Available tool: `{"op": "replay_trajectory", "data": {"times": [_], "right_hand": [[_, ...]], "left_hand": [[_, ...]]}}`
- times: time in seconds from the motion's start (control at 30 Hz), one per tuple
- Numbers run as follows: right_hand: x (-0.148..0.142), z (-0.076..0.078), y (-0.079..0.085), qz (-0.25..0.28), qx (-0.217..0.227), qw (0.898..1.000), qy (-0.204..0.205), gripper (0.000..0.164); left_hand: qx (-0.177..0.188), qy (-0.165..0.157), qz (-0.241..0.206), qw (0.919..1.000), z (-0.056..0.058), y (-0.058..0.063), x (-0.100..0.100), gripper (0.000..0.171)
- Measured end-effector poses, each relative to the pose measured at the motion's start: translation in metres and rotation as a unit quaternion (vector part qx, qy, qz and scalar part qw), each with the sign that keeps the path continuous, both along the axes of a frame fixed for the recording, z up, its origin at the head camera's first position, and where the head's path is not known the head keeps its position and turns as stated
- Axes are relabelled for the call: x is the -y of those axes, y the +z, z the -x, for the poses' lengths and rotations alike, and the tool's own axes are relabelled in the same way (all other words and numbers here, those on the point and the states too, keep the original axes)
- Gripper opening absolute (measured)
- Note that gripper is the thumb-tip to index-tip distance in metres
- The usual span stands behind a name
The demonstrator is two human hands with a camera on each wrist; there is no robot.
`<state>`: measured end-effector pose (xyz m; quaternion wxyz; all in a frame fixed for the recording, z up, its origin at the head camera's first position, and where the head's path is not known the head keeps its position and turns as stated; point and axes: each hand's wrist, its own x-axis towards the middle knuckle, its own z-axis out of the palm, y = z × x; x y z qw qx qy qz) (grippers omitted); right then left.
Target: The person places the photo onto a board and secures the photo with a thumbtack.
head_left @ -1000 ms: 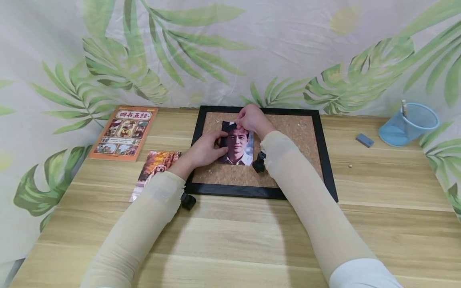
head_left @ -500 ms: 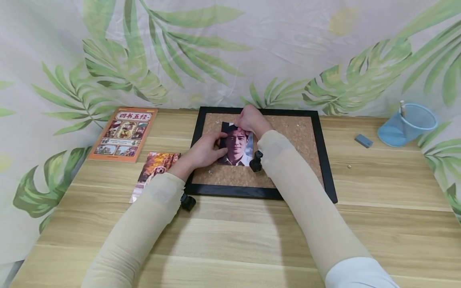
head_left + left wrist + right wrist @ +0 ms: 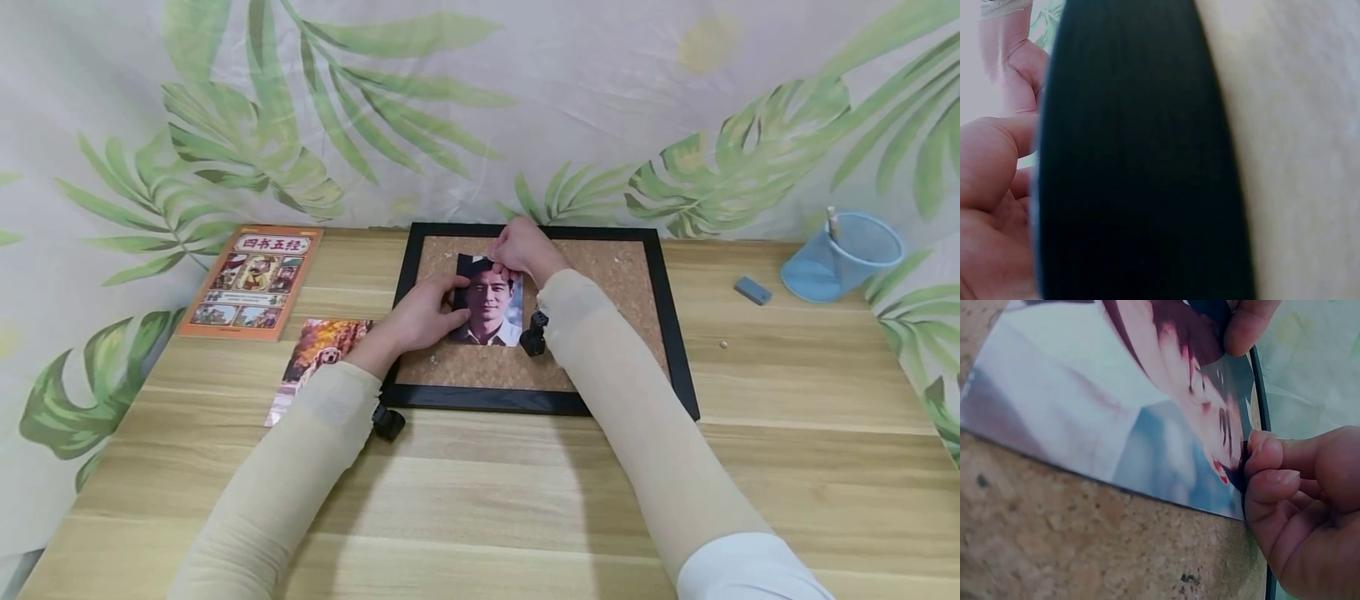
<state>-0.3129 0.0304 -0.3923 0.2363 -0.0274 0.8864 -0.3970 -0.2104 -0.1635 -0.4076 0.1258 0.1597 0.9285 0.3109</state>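
Observation:
A portrait photo (image 3: 487, 304) lies on the cork board (image 3: 600, 333), left of its middle. My left hand (image 3: 426, 312) rests at the photo's left side, thumb and forefinger apart and pressing its edge. My right hand (image 3: 522, 250) is at the photo's top edge with curled fingers. In the right wrist view, its fingertips (image 3: 1266, 453) pinch at that edge what seems to be a small pushpin, almost wholly hidden. The board's black frame (image 3: 1141, 150) covers much of the left wrist view and hides part of the left hand (image 3: 988, 181).
A dog photo (image 3: 322, 354) lies left of the board, partly under the left arm. Behind it is an orange book (image 3: 251, 283). At the right are a blue eraser (image 3: 752, 291), a tilted blue mesh pen cup (image 3: 832, 262) and a tiny pale object (image 3: 723, 344).
My right hand turned inward at the photo's top edge half a second ago and has turned back. The left hand stays on the photo, which keeps its place on the board.

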Motion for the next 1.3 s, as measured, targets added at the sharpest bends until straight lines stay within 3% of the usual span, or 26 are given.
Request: {"op": "replay_trajectory", "data": {"times": [1.0,1.3], "right_hand": [[0.0010,0.0071,0.0004,-0.038,0.006,0.999,0.029,0.020],[0.0060,0.0062,-0.0017,-0.082,-0.039,0.995,0.034,0.040]], "left_hand": [[0.007,-0.003,0.008,0.9999,0.0018,0.0000,0.0016,0.054],[0.005,-0.004,0.002,1.0000,0.0030,-0.0014,0.0011,0.053]]}}
